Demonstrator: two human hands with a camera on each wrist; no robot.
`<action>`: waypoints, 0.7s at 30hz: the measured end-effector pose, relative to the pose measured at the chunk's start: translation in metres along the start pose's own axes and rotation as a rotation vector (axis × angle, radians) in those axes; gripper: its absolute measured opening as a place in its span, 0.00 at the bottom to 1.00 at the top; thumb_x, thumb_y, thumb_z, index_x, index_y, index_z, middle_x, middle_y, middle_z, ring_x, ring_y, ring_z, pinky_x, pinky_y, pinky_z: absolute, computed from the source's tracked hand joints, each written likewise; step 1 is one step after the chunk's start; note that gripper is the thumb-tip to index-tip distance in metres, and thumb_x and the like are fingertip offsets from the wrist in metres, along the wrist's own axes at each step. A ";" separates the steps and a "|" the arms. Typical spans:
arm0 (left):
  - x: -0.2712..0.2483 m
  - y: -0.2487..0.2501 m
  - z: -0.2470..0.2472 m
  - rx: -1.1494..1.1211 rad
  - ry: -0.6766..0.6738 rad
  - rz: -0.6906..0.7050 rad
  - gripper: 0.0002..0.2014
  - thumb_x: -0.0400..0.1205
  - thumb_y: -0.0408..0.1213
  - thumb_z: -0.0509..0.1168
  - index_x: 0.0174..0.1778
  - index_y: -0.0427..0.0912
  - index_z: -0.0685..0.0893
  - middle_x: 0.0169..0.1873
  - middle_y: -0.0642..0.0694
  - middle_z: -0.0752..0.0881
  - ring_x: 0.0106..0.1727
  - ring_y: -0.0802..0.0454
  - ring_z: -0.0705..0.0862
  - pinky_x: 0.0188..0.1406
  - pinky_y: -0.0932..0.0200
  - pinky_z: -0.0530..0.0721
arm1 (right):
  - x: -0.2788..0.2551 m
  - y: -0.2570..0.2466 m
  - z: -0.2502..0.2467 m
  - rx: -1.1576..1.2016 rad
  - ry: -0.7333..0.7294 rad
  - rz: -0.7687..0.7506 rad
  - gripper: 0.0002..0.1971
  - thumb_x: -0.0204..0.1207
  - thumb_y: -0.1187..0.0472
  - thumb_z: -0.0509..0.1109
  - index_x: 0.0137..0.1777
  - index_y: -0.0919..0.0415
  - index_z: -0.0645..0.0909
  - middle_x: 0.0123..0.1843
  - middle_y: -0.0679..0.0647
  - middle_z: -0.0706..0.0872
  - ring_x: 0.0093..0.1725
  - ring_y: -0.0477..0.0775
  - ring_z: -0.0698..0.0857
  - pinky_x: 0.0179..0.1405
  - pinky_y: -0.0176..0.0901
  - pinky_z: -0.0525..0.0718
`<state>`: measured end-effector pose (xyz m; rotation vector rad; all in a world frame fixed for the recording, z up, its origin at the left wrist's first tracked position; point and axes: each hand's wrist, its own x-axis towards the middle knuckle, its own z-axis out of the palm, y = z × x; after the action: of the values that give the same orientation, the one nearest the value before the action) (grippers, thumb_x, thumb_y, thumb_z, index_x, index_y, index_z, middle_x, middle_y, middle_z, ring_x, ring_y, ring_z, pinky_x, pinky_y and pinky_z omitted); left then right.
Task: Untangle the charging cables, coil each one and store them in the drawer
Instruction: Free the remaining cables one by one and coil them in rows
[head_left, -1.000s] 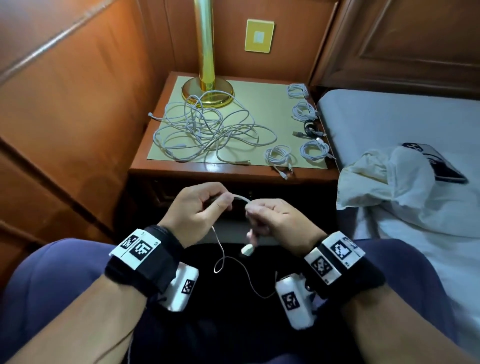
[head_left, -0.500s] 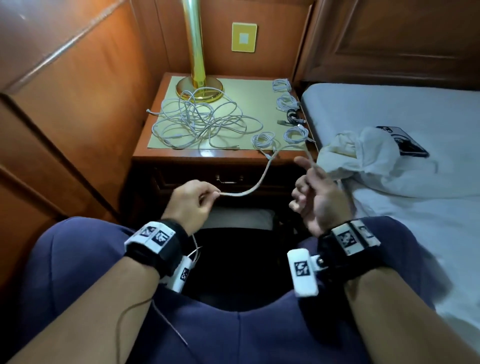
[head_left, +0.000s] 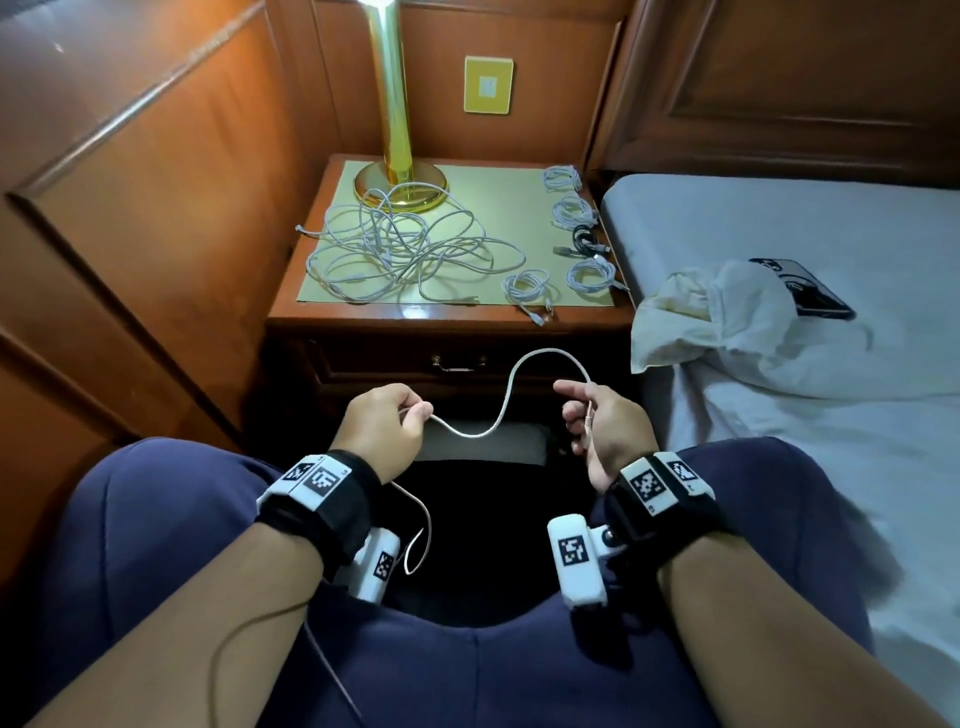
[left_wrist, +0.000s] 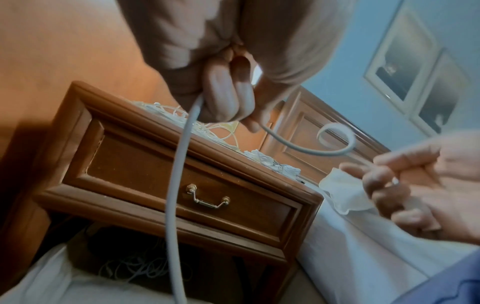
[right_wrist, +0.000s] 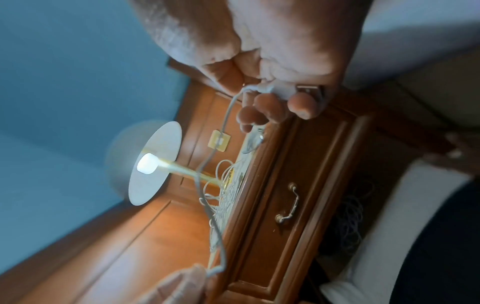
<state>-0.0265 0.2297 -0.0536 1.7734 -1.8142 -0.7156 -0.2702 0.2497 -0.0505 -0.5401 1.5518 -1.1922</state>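
Observation:
A white charging cable runs in an S-curve between my two hands, above my lap. My left hand pinches it between thumb and forefinger, and the cable's tail hangs below that wrist. My right hand holds the other end; in the right wrist view its fingers curl round the cable's plug end. In the left wrist view the fingers grip the cable. A tangle of white cables lies on the nightstand. The drawer is closed.
Several coiled cables lie along the nightstand's right side, one of them black. A brass lamp stands at the back. The bed on the right carries a crumpled white cloth and a phone.
The hands have drawn apart. My right hand, open and raised half a second ago, has come down and now holds the cable end, which curves between the hands.

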 end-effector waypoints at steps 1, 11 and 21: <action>0.000 0.000 0.001 0.006 -0.021 -0.012 0.08 0.85 0.41 0.67 0.40 0.44 0.86 0.30 0.54 0.82 0.33 0.61 0.79 0.30 0.73 0.69 | 0.001 -0.001 0.000 0.054 0.001 0.036 0.17 0.83 0.61 0.55 0.57 0.64 0.86 0.27 0.47 0.74 0.26 0.45 0.66 0.25 0.38 0.61; 0.008 -0.005 0.005 -0.130 0.056 -0.160 0.06 0.86 0.42 0.64 0.47 0.44 0.81 0.36 0.50 0.82 0.37 0.53 0.80 0.36 0.57 0.73 | 0.004 -0.008 -0.001 0.376 -0.090 0.162 0.16 0.90 0.54 0.53 0.53 0.61 0.81 0.27 0.48 0.71 0.23 0.46 0.69 0.25 0.41 0.64; 0.009 -0.005 0.007 -0.126 0.018 -0.011 0.08 0.84 0.34 0.69 0.50 0.53 0.90 0.41 0.55 0.89 0.40 0.63 0.84 0.44 0.70 0.79 | 0.001 -0.017 0.000 0.436 -0.177 0.082 0.12 0.85 0.61 0.57 0.55 0.64 0.81 0.32 0.51 0.74 0.29 0.48 0.72 0.30 0.41 0.65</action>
<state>-0.0280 0.2208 -0.0626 1.7033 -1.7102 -0.7976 -0.2749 0.2421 -0.0359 -0.2802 1.1090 -1.3320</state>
